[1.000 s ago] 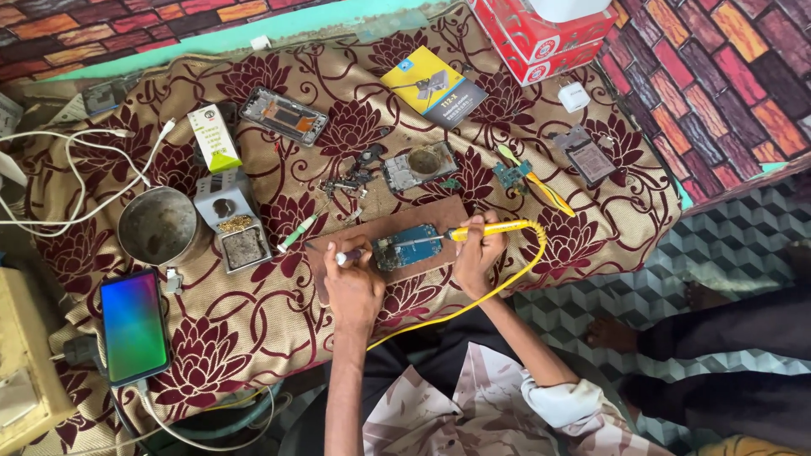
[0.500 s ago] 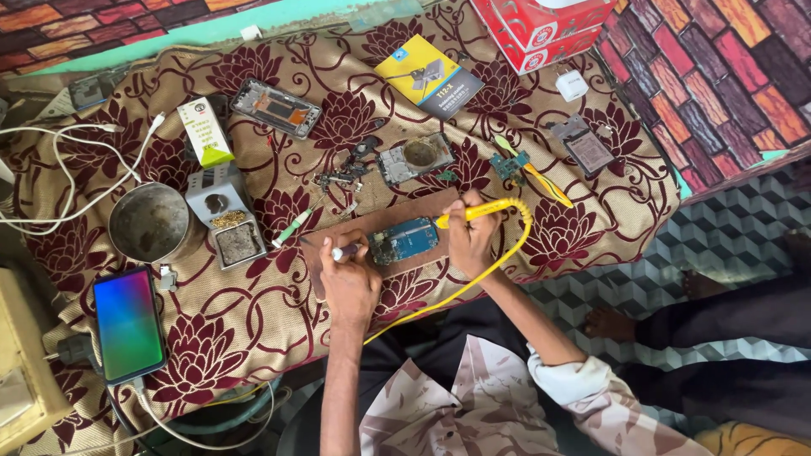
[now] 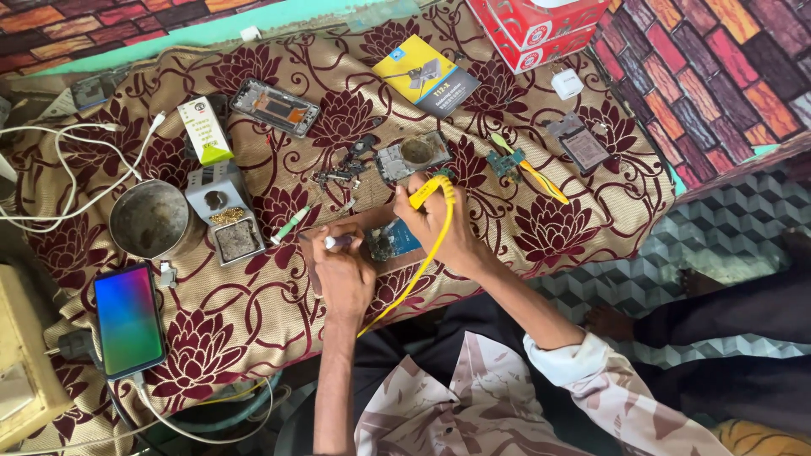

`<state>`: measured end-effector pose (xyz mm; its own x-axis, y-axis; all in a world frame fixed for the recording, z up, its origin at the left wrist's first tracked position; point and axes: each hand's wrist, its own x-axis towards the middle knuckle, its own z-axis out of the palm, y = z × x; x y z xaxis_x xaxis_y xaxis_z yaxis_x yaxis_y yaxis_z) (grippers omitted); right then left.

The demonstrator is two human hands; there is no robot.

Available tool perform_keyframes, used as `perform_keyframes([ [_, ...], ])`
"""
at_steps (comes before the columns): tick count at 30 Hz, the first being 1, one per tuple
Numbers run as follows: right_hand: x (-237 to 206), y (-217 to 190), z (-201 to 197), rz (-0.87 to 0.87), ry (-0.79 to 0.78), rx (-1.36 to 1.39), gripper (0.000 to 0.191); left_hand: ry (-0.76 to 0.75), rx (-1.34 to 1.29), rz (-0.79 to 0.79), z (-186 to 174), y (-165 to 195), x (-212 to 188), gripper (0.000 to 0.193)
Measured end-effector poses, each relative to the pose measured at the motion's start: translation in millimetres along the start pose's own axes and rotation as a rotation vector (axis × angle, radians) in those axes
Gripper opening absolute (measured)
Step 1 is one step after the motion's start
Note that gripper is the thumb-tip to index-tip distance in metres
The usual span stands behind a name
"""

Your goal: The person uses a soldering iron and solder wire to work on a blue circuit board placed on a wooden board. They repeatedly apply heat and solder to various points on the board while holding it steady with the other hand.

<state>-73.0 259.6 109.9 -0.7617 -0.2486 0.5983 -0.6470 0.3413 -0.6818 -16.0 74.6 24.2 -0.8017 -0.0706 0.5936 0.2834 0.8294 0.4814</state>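
the right hand (image 3: 439,221) is clenching a yellow soldering iron (image 3: 425,191) by its handle, the tip end pointing up and away from the wrist, and its yellow cord (image 3: 418,270) is looping down past the palm and trailing toward the person's lap. just below and to the inner side of that grip a blue circuit board (image 3: 393,241) is lying on a brown wooden board (image 3: 372,221), touching the heel of the hand.

the left hand (image 3: 345,272) is closing its fingers around a small white pen-like tool (image 3: 336,242), holding it level with its tip pointing toward the circuit board; the tip is sitting just beside the board's near edge. whether it is touching the board cannot be told.

just beyond the right-hand grip a grey phone frame with a round hole (image 3: 414,155) is lying on the floral cloth (image 3: 253,312). beside that frame, small dark metal parts (image 3: 342,169) are scattered. out past the left-hand grip a green and white pen (image 3: 291,225) is lying slanted, and farther that way a grey solder stand with brass wool (image 3: 225,211) is sitting next to a round metal bowl (image 3: 149,219). well apart from both grips, near the cloth's edge, a phone with a lit rainbow screen (image 3: 128,319) is lying flat.
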Motion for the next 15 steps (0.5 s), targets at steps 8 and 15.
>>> perform_keyframes([
  [8,11,-31,-11,-0.101,0.027,-0.067,0.019,-0.032,-0.117,-0.214,-8,5,14,0.066],
  [15,8,-29,-1,0.011,-0.064,-0.180,0.027,-0.051,-0.162,-0.070,-8,7,13,0.059],
])
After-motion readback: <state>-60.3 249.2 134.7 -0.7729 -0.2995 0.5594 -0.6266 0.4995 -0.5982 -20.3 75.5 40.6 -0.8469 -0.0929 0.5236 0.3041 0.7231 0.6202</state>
